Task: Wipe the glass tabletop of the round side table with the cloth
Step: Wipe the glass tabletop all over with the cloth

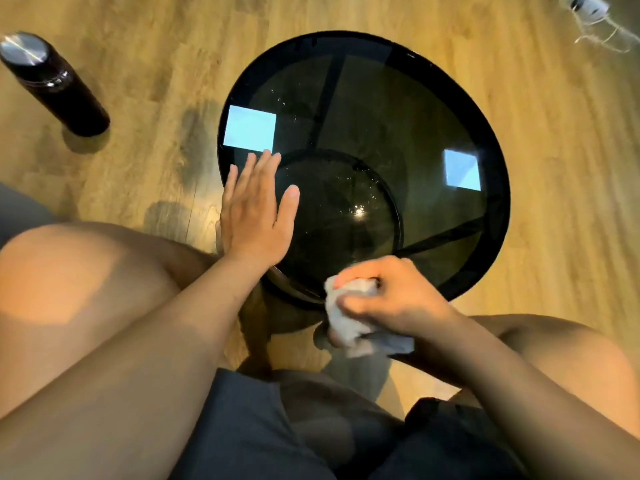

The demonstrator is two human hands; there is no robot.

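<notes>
Knees (pixel 69 271) flank right hand (pixel 394 299) bunching soft, limp cloth (pixel 349 327) at six o'clock; left hand (pixel 256 216), fingers straight, rests on slippery-looking glass tabletop (pixel 398 133) at nine.

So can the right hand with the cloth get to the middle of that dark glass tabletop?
Probably yes. The right hand grips the crumpled white cloth at the near rim of the round dark glass tabletop, with only bare glass ahead; the left hand lies flat off to the side.
</notes>
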